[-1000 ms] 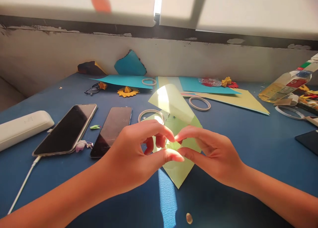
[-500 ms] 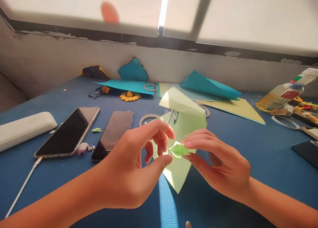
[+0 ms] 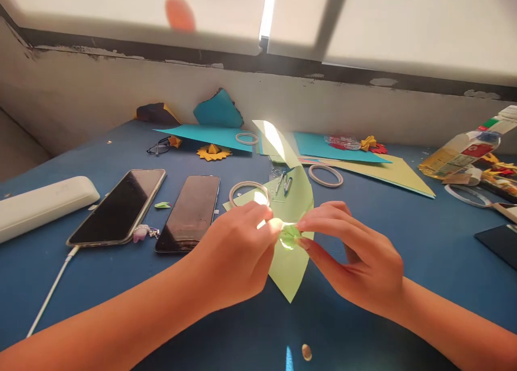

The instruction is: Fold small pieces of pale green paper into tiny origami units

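Observation:
Between my hands is a small folded piece of light green paper (image 3: 290,234), brightly lit by the sun. My left hand (image 3: 238,247) pinches its left end with thumb and fingers. On its right end, the thumb and fingertips of my right hand (image 3: 357,250) are closed. Below and behind it lies a larger light green sheet (image 3: 291,277), its far end curling upward. A clear ruler with pens (image 3: 286,186) on it rests on that sheet. Close behind my left hand is a roll of narrow tape (image 3: 232,192).
Two phones (image 3: 121,207) (image 3: 189,212) and a white case (image 3: 44,204) lie at the left. Blue sheets (image 3: 202,137), yellow paper (image 3: 396,177), a yellow paper flower (image 3: 213,152) and another tape roll (image 3: 326,176) lie farther back. A bottle (image 3: 460,153) leans at the right.
My left hand has moved right and closed on the green piece; before, its fingers were apart from it. The large green sheet and the blue sheet at the back right have shifted shape.

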A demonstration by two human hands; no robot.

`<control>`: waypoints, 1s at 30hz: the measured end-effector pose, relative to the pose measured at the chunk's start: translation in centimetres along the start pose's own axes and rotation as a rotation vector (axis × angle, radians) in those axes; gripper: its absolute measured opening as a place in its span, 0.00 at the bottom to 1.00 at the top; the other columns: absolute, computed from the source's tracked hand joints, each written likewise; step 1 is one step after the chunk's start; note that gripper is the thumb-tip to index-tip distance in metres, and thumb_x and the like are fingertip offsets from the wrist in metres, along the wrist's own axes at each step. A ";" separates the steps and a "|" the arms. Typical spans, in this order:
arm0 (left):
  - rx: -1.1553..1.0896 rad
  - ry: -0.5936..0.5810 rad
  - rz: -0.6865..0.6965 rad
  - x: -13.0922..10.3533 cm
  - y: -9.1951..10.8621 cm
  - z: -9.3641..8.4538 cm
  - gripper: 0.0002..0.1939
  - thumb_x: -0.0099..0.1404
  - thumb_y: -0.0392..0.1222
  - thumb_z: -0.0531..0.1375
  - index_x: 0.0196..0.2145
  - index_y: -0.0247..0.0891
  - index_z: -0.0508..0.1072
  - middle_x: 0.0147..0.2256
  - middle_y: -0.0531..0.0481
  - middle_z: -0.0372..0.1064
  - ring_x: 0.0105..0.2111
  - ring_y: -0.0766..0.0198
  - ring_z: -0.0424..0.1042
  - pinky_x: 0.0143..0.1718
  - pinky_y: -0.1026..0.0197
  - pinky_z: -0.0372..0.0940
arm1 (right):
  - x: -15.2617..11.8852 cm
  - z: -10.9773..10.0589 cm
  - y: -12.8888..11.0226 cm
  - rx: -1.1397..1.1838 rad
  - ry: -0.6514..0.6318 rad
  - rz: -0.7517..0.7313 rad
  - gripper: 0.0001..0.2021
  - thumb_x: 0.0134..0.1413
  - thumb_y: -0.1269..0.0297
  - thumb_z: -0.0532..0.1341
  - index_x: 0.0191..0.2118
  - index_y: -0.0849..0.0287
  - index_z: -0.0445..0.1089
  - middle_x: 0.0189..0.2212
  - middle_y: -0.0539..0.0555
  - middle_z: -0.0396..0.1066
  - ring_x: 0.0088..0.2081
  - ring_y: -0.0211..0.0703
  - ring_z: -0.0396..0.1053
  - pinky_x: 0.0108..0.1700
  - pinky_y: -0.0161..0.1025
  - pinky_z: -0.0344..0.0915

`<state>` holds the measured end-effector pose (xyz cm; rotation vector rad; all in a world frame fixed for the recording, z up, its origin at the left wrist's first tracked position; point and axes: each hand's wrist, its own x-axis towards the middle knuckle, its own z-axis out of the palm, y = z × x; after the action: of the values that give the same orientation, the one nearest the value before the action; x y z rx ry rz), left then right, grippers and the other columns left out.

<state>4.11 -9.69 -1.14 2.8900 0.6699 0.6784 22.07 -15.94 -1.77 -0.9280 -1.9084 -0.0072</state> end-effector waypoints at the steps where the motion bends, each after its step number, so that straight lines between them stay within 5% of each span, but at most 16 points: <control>1: -0.027 -0.029 0.044 -0.1 0.3 0.2 0.11 0.60 0.31 0.48 0.33 0.33 0.70 0.31 0.43 0.66 0.32 0.59 0.65 0.30 0.59 0.62 | 0.1 -0.3 -0.3 -0.067 0.023 -0.017 0.19 0.45 0.82 0.59 0.42 0.55 0.65 0.31 0.53 0.70 0.33 0.43 0.69 0.36 0.44 0.64; 5: -0.103 -0.102 0.055 -0.2 1.1 0.9 0.10 0.59 0.31 0.49 0.35 0.34 0.68 0.31 0.45 0.66 0.31 0.60 0.65 0.30 0.60 0.62 | 0.7 -0.7 -1.3 -0.275 0.054 -0.006 0.17 0.45 0.80 0.60 0.40 0.53 0.65 0.29 0.52 0.71 0.32 0.44 0.69 0.35 0.43 0.63; 9: -0.097 -0.212 0.042 -0.6 1.6 1.1 0.06 0.56 0.32 0.51 0.25 0.34 0.67 0.28 0.45 0.64 0.27 0.62 0.63 0.25 0.62 0.60 | 1.9 -0.2 -0.6 -0.350 -0.162 0.095 0.08 0.48 0.76 0.57 0.34 0.56 0.66 0.26 0.50 0.72 0.28 0.39 0.70 0.33 0.37 0.66; 12: -0.100 -0.233 0.061 -0.9 1.7 1.2 0.06 0.54 0.31 0.51 0.23 0.34 0.67 0.26 0.46 0.64 0.25 0.62 0.61 0.24 0.61 0.58 | 3.0 -0.5 1.5 -0.266 -0.472 0.331 0.04 0.47 0.73 0.58 0.28 0.57 0.67 0.23 0.48 0.72 0.23 0.36 0.69 0.23 0.32 0.65; 14: -0.102 -0.134 0.031 -1.0 1.3 1.3 0.09 0.55 0.29 0.50 0.25 0.33 0.69 0.25 0.45 0.64 0.25 0.61 0.62 0.24 0.60 0.59 | 3.9 -1.2 3.3 -0.172 -0.779 0.486 0.02 0.48 0.67 0.59 0.28 0.56 0.68 0.17 0.46 0.70 0.14 0.33 0.64 0.12 0.30 0.57; 16: -0.055 0.005 -0.073 -0.7 0.4 1.3 0.11 0.57 0.28 0.49 0.28 0.33 0.71 0.26 0.44 0.66 0.26 0.61 0.63 0.26 0.59 0.61 | 4.7 -1.9 5.0 -0.048 -1.015 0.526 0.07 0.53 0.64 0.56 0.27 0.56 0.68 0.13 0.45 0.67 0.13 0.33 0.63 0.11 0.29 0.56; 18: 0.024 0.085 -0.207 -0.1 -0.7 1.3 0.11 0.58 0.28 0.50 0.29 0.32 0.72 0.29 0.42 0.67 0.32 0.58 0.66 0.32 0.56 0.63 | 5.2 -2.1 6.5 -0.003 -1.092 0.522 0.16 0.58 0.62 0.51 0.20 0.57 0.65 0.14 0.47 0.68 0.13 0.31 0.64 0.12 0.28 0.57; 20: 0.072 0.053 -0.297 0.7 -1.4 1.3 0.10 0.59 0.30 0.50 0.31 0.32 0.72 0.32 0.41 0.67 0.36 0.55 0.67 0.36 0.54 0.63 | 5.3 -1.5 7.4 -0.140 -1.042 0.432 0.20 0.58 0.63 0.51 0.15 0.58 0.61 0.11 0.47 0.64 0.11 0.29 0.60 0.12 0.28 0.54; 22: 0.071 -0.026 -0.335 1.4 -1.8 1.6 0.10 0.60 0.31 0.50 0.31 0.31 0.72 0.32 0.41 0.67 0.36 0.55 0.66 0.36 0.53 0.63 | 4.9 -0.4 7.9 -0.307 -0.844 0.310 0.15 0.54 0.66 0.55 0.18 0.59 0.64 0.13 0.48 0.63 0.15 0.32 0.60 0.16 0.31 0.55; 25: 0.032 -0.070 -0.377 2.2 -1.8 2.3 0.11 0.62 0.30 0.49 0.30 0.31 0.71 0.29 0.43 0.66 0.32 0.58 0.65 0.34 0.55 0.62 | 3.7 1.3 8.1 -0.169 -0.587 0.068 0.07 0.56 0.68 0.54 0.36 0.60 0.69 0.28 0.53 0.70 0.26 0.35 0.65 0.27 0.33 0.62; 30: -0.035 -0.051 -0.430 2.4 -1.4 2.9 0.10 0.62 0.29 0.47 0.30 0.32 0.68 0.29 0.45 0.65 0.31 0.59 0.63 0.33 0.55 0.59 | 2.1 2.0 7.8 -0.218 -0.388 -0.227 0.05 0.52 0.75 0.57 0.33 0.63 0.70 0.29 0.55 0.72 0.26 0.38 0.65 0.24 0.35 0.61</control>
<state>6.76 -7.36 -3.02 2.5875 1.2056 0.5468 24.74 -8.40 -4.11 -0.8978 -2.4036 -0.1858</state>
